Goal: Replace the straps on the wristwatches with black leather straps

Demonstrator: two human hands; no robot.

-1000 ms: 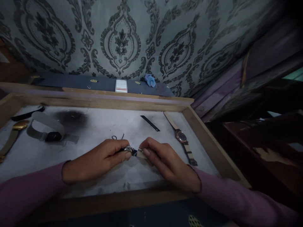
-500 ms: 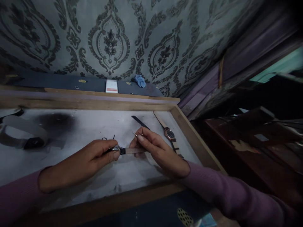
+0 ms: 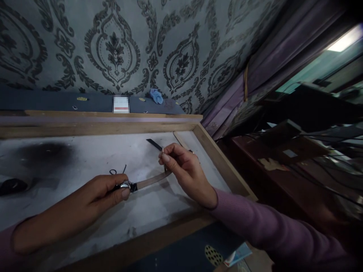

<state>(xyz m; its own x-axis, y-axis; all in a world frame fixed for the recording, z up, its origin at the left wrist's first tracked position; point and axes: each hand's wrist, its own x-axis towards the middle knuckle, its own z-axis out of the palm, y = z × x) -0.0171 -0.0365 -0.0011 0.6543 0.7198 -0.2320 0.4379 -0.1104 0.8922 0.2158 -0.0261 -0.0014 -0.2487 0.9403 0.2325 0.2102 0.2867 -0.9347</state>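
Observation:
My left hand point(image 3: 99, 196) is closed, thumb and fingers pinching the small silver case of a wristwatch point(image 3: 126, 185). The watch's pale tan strap point(image 3: 151, 180) stretches right, its far end reaching my right hand point(image 3: 184, 168). That hand is closed too, with a small thin metal piece point(image 3: 163, 151) upright between thumb and forefinger; its kind is unclear. Whether the other fingers grip the strap end is hidden. Beyond my left fingers lies a thin black loop point(image 3: 112, 172) beside a short dark rod point(image 3: 124, 169). A flat black strip point(image 3: 154, 144) lies behind my right hand.
A wooden rim point(image 3: 224, 162) surrounds the white work surface point(image 3: 96, 151). A second watch's strap point(image 3: 181, 139) shows behind my right hand, the rest mostly covered. A dark object point(image 3: 13, 186) sits at left. On the back ledge are a small box point(image 3: 121, 104) and blue cloth point(image 3: 155, 96).
My right hand has lifted slightly away from the strap, turning the thin piece upright. The strap now bends upward to the right. The view has shifted right, and the second watch's case is now mostly covered.

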